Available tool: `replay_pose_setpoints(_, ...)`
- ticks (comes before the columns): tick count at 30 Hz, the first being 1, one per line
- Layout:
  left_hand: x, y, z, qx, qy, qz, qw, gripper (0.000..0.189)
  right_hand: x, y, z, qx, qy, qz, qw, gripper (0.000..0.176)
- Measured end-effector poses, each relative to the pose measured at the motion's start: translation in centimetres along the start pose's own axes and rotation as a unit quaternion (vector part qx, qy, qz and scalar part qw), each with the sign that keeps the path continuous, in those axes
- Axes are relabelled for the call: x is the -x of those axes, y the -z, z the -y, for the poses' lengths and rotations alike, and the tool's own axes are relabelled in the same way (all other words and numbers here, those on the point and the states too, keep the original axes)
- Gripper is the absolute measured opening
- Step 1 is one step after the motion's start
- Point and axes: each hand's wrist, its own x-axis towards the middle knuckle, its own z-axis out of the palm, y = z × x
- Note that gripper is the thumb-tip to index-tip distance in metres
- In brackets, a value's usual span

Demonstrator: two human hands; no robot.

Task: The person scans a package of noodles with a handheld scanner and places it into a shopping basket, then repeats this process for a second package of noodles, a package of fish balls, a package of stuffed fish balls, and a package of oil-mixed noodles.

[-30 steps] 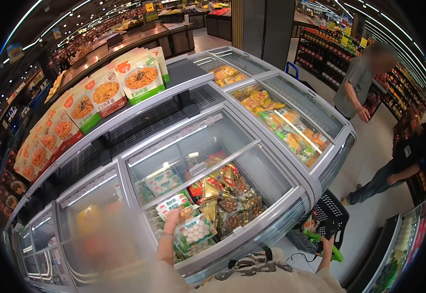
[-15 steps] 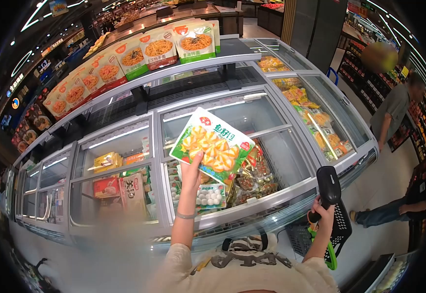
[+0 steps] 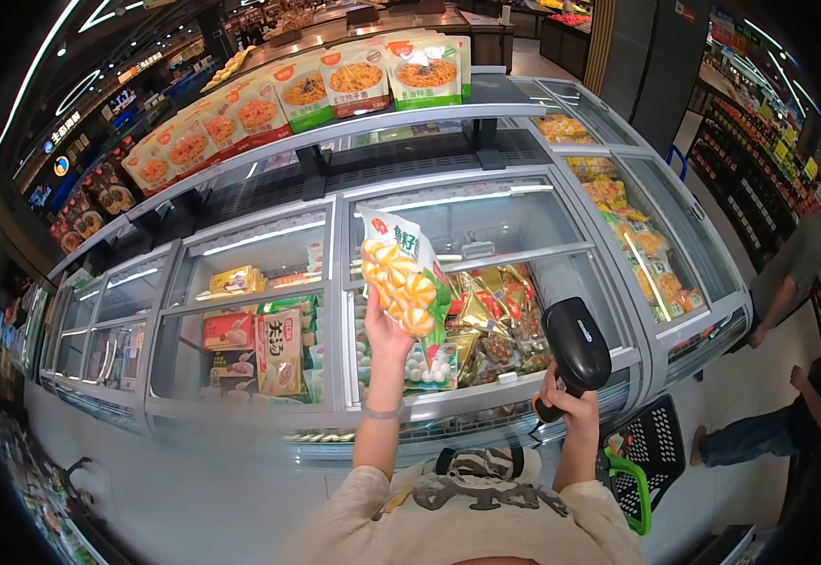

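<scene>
My left hand (image 3: 389, 331) is closed on the lower edge of a white and green food bag (image 3: 401, 273) with orange-and-white pieces printed on it. The bag is tilted and partly turned, above the open part of a chest freezer (image 3: 387, 407). My right hand (image 3: 569, 405) is wrapped round the handle of a black handheld scanner (image 3: 577, 347), whose head points up over the freezer's front edge. Under the bag, inside the freezer, lie gold and red packets (image 3: 500, 315) and a bag of white balls (image 3: 432, 365).
Upright noodle pouches (image 3: 358, 77) line a shelf above the freezers. A black basket (image 3: 650, 447) with a green handle (image 3: 634, 480) stands on the floor at the right. Two people are partly visible at the right, one in jeans (image 3: 749, 435).
The food bag has turned to a narrower angle in my left hand. My right hand has raised the scanner and moved it left, nearer the bag. The camera view has shifted.
</scene>
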Motion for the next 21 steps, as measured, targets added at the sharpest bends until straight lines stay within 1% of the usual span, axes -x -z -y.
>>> replay_pose_setpoints(1,-0.6,2.5,-0.2,0.060,0.035,0.052,0.996,0.042,0.2,-0.4,0.1,-0.007,0.000,-0.012,1.000,0.054)
replay_pose_setpoints(2,-0.7,2.5,-0.2,0.119,0.069,0.104,0.985,0.041,0.3,-0.4,0.1,0.001,0.001,-0.009,1.000,0.053)
replay_pose_setpoints(3,-0.5,2.6,1.0,0.301,0.127,0.093,0.940,0.041,0.5,-0.2,0.0,0.008,0.001,-0.004,1.000,0.052)
replay_pose_setpoints(4,-0.2,2.7,1.3,0.389,0.197,0.035,0.899,0.040,0.8,-0.1,-0.2,0.015,0.000,0.000,1.000,0.051)
replay_pose_setpoints(6,0.3,1.1,2.4,0.476,0.236,0.034,0.846,0.033,1.1,0.1,-0.7,0.061,-0.008,0.022,0.998,0.052)
replay_pose_setpoints(7,0.3,1.1,2.7,0.478,0.238,0.024,0.845,0.033,1.2,0.0,-1.0,0.083,-0.011,0.032,0.996,0.053)
replay_pose_setpoints(10,0.4,1.0,3.3,0.471,0.250,-0.002,0.846,0.032,1.5,-1.3,-0.8,0.058,-0.037,0.084,0.994,0.038)
replay_pose_setpoints(12,0.7,0.6,3.6,0.450,0.268,-0.019,0.852,0.032,1.5,-3.0,0.5,0.139,-0.045,0.097,0.985,0.031)
replay_pose_setpoints(14,0.6,1.0,3.9,0.442,0.292,-0.015,0.848,0.034,1.3,-3.5,0.0,0.128,-0.048,0.171,0.976,0.031)
replay_pose_setpoints(15,0.5,1.2,4.1,0.445,0.308,-0.008,0.841,0.036,1.0,-4.1,0.1,0.089,-0.068,0.204,0.973,0.030)
replay_pose_setpoints(16,0.5,1.4,4.3,0.447,0.325,-0.001,0.833,0.037,1.2,-5.0,0.5,0.092,-0.095,0.194,0.972,0.027)
replay_pose_setpoints(17,0.5,1.6,4.5,0.465,0.346,0.019,0.815,0.038,1.0,-5.6,0.6,0.066,-0.098,0.215,0.969,0.025)
replay_pose_setpoints(18,0.6,1.7,4.6,0.447,0.342,0.013,0.826,0.038,0.9,-6.0,0.6,0.040,-0.102,0.236,0.966,0.024)
replay_pose_setpoints(20,0.8,1.7,4.7,0.412,0.332,0.001,0.849,0.038,1.1,-6.4,0.1,0.047,-0.110,0.222,0.968,0.023)
replay_pose_setpoints(21,1.0,1.3,4.7,0.412,0.335,0.001,0.847,0.037,0.9,-6.7,0.1,0.039,-0.114,0.221,0.968,0.023)
